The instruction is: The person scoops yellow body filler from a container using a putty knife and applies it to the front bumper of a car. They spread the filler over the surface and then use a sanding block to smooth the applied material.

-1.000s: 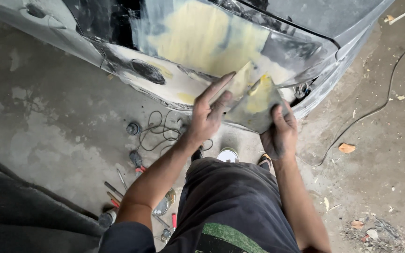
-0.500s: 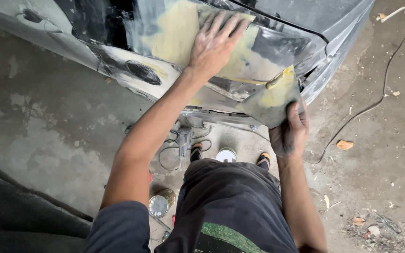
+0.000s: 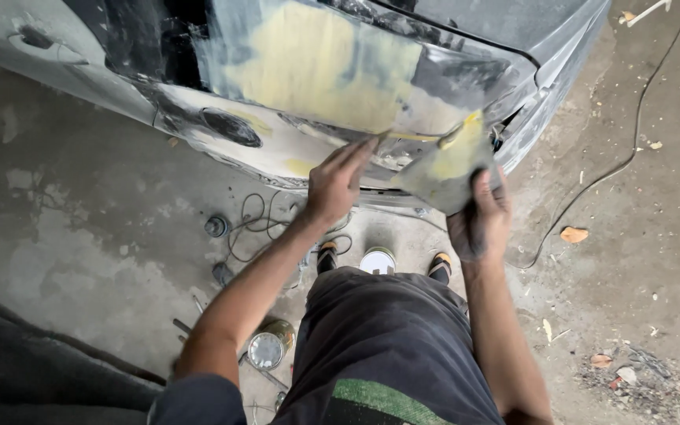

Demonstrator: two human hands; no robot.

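Gripping a filler-smeared mixing board (image 3: 446,169) from beneath, the right hand (image 3: 478,224) tilts it against the car panel (image 3: 316,71). Left of that grip, the left hand (image 3: 332,185) pinches a thin spreader (image 3: 415,136); its blade is hard to make out.

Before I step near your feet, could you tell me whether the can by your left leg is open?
Cannot tell: the can stands upright, its shiny round top facing the camera.

Left hand (image 3: 338,182) reaches forward with fingers extended together; right hand (image 3: 479,223) is raised, its grip closed.
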